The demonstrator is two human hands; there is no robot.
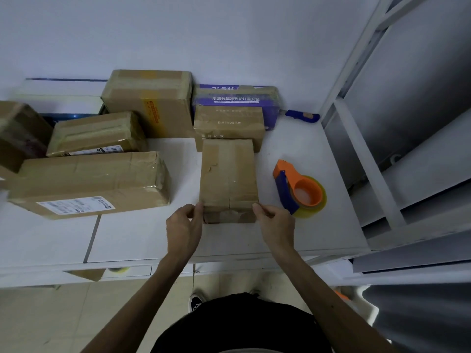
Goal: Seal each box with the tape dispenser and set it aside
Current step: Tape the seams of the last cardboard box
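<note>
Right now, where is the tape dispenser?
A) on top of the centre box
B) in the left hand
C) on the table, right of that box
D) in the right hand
C: the tape dispenser lies on the table beside the small cardboard box, whose near corners the left hand and right hand pinch.

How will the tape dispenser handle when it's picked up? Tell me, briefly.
The tape dispenser looks like hard orange and blue plastic, so probably stiff and light. It lies flat on its side on the white table, so it should not roll. Its glossy tape roll may be slick; the handle is likely the safer grip.
</note>
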